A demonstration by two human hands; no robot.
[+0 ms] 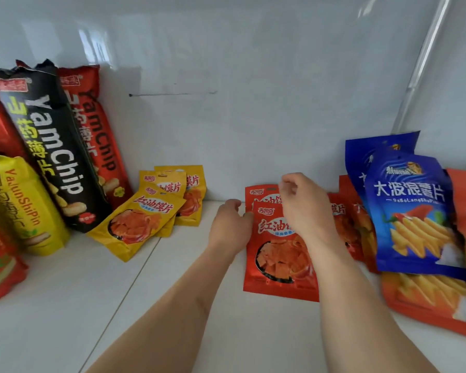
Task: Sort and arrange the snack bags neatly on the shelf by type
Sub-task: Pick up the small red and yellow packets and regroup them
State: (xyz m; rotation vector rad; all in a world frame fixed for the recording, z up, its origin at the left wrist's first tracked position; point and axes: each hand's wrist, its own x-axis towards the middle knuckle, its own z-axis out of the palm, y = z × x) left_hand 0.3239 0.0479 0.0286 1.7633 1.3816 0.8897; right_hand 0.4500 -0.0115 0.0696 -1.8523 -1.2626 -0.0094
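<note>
Two small red snack bags stand one behind the other in the middle of the white shelf (156, 305). My left hand (230, 222) pinches the left edge of the front red bag (277, 257). My right hand (306, 208) lies over both, its fingers curled at the top of the rear red bag (261, 191). More small red bags (339, 211) show just right of my right wrist. To the left, three small yellow bags (143, 222) of the same snack lean in a loose overlapping group.
Tall yam chip bags lean at the far left: black (54, 157), red (97, 130), yellow (22, 205). Two blue potato chip bags (412, 211) stand at the right over orange-red bags (428, 300). A white wall closes the back.
</note>
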